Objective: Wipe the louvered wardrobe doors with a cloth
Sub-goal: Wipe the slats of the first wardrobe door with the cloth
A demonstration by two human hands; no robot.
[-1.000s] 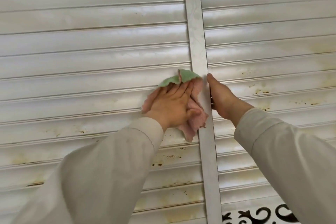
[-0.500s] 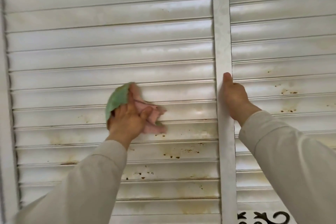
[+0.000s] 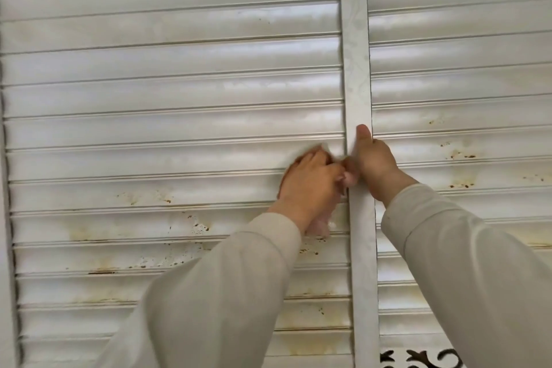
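White louvered wardrobe doors [image 3: 179, 92] fill the view, with rust-brown spots on the lower slats. My left hand [image 3: 310, 185] presses a pink cloth [image 3: 321, 225] against a slat, just left of the vertical stile [image 3: 357, 69]. The cloth is blurred and mostly hidden under the hand; a pale edge shows above my fingers and a pink tail hangs below my wrist. My right hand [image 3: 375, 164] grips the stile, thumb pointing up along it.
The right door's slats [image 3: 463, 84] carry brown stains near my right hand. A frame edge [image 3: 6, 218] runs down the far left. A black scroll pattern [image 3: 418, 358] shows at the bottom right.
My left hand swept the cloth left along the slats, then back right to the stile. My right hand stayed on the stile.
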